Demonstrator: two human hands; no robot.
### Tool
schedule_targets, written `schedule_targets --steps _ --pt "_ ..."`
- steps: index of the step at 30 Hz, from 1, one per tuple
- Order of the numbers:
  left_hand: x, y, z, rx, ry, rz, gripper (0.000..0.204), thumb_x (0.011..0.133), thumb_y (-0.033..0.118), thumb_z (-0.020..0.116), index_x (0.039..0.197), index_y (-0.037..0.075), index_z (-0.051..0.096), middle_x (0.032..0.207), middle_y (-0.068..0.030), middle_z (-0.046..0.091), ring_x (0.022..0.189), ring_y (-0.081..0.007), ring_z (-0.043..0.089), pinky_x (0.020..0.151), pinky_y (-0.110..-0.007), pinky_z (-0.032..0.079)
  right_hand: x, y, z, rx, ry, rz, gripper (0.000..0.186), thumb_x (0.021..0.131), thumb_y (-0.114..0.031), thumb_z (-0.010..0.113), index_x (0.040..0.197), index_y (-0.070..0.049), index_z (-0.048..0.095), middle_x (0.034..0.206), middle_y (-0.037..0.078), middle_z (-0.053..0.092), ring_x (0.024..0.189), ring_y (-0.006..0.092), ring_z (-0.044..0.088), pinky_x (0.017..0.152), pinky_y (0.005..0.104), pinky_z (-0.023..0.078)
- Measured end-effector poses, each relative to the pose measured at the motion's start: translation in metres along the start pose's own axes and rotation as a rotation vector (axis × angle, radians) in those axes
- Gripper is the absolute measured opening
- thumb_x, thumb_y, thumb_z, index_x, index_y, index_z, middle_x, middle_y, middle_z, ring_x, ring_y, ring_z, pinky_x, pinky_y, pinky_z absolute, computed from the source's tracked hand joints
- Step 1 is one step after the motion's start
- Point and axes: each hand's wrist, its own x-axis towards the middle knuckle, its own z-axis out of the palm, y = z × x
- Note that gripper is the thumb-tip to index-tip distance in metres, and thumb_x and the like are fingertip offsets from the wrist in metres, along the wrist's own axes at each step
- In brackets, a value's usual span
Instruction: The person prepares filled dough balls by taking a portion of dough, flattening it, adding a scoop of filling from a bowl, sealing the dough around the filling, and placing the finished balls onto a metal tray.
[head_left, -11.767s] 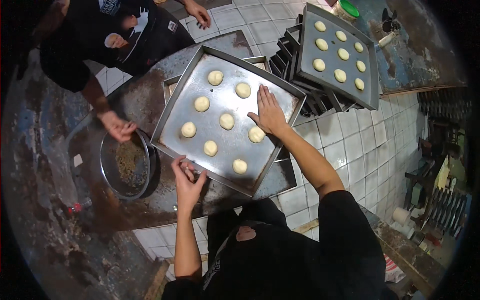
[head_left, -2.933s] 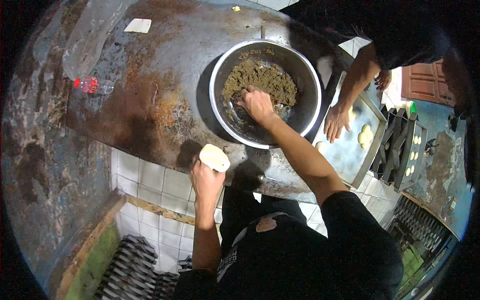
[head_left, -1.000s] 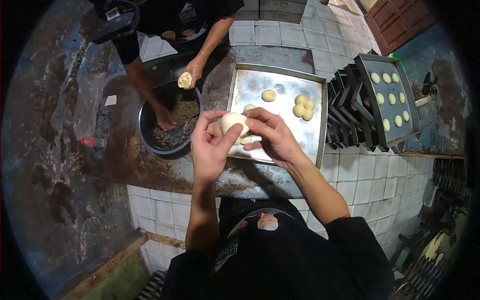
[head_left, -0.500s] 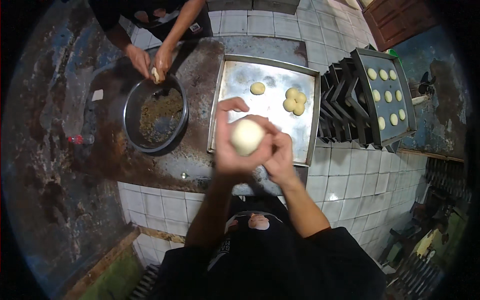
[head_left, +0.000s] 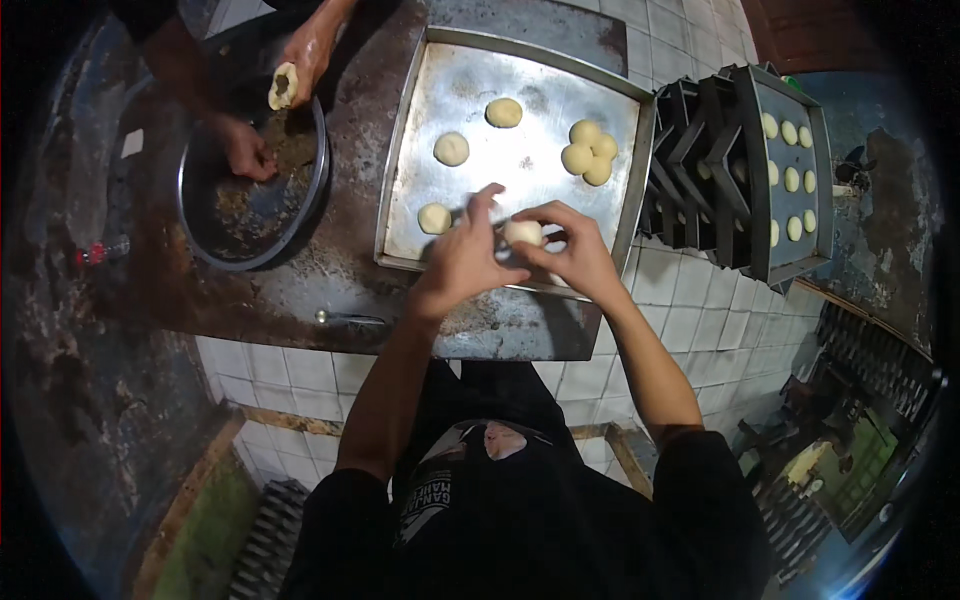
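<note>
A pale dough ball (head_left: 523, 233) is at the near edge of the metal baking tray (head_left: 400, 235), between the thumb and fingers of my right hand (head_left: 578, 252). Close by on its left, my left hand (head_left: 466, 262) has its fingers apart and holds nothing. Whether the ball touches the tray cannot be made out. Three single dough balls lie in the tray: one round ball (head_left: 434, 218) beside my left hand, another ball (head_left: 451, 149) farther back, and a yellower ball (head_left: 503, 112) beyond. A touching cluster of dough balls (head_left: 590, 155) sits at the tray's right.
At the left, a co-worker's hand (head_left: 308, 58) holds opened dough (head_left: 284, 87); their other hand (head_left: 248, 152) reaches into a metal bowl (head_left: 322, 165) of brown filling (head_left: 290, 150). A spoon (head_left: 350, 319) lies near the table's front edge. Stacked trays (head_left: 765, 190) with dough pieces stand right.
The dough ball has come down from my raised, cupped hands to the tray's near edge. My left hand has come off it. A co-worker's hand has moved into the bowl.
</note>
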Motion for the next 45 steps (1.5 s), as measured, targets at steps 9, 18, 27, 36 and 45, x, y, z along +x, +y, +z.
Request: schedule_targets --steps 9,18,27,36,45 --pt "-0.057 -0.107 0.03 0.435 0.156 0.213 0.085 0.077 0.038 0.088 0.146 0.005 0.053 0.146 -0.0239 0.047 0.137 -0.0452 0.045 0.111 -0.061 0.037 0.04 0.123 0.064 -0.967 -0.191 -0.392 0.081 0.102 -0.046 0.059 0.158 0.008 0.037 0.168 0.022 0.035 0.151 0.0358 0.039 0.126 0.0491 0.031" --pt "-0.074 -0.142 0.037 0.413 0.103 0.263 0.067 0.08 0.039 0.081 0.138 0.013 0.059 0.142 -0.0182 0.046 0.138 -0.0406 0.041 0.11 -0.058 0.032 0.117 0.088 0.021 -0.608 -0.019 -0.222 0.061 0.1 -0.032 0.067 0.15 -0.001 0.052 0.148 0.022 0.058 0.131 0.0413 0.06 0.11 0.0485 0.051" --pt "-0.052 -0.121 0.011 -0.337 0.42 0.013 0.045 0.099 0.024 0.073 0.135 0.002 0.057 0.127 -0.018 0.059 0.122 -0.0317 0.059 0.108 -0.04 0.045 0.238 0.066 -0.007 -0.921 -0.221 -0.098 0.02 0.09 -0.015 0.073 0.106 -0.005 0.079 0.089 0.013 0.077 0.082 0.0295 0.075 0.084 0.0421 0.06" --pt "-0.033 -0.018 -0.118 -0.979 0.696 -0.203 0.053 0.116 0.045 0.045 0.093 0.001 0.061 0.076 -0.0031 0.064 0.071 -0.0114 0.062 0.063 -0.029 0.05 0.083 -0.122 0.135 0.249 -0.186 -0.151 0.026 0.09 -0.012 0.081 0.11 0.0 0.07 0.087 -0.001 0.061 0.082 0.0083 0.056 0.074 0.0282 0.049" --pt "-0.113 -0.064 -0.229 -1.263 0.826 0.181 0.043 0.113 0.046 0.042 0.116 0.006 0.056 0.104 -0.0061 0.061 0.096 -0.0169 0.061 0.087 -0.034 0.05 0.1 -0.249 0.262 0.541 0.158 -0.071 0.025 0.107 -0.016 0.069 0.09 0.003 0.071 0.08 -0.003 0.067 0.076 0.0024 0.056 0.067 0.0228 0.047"
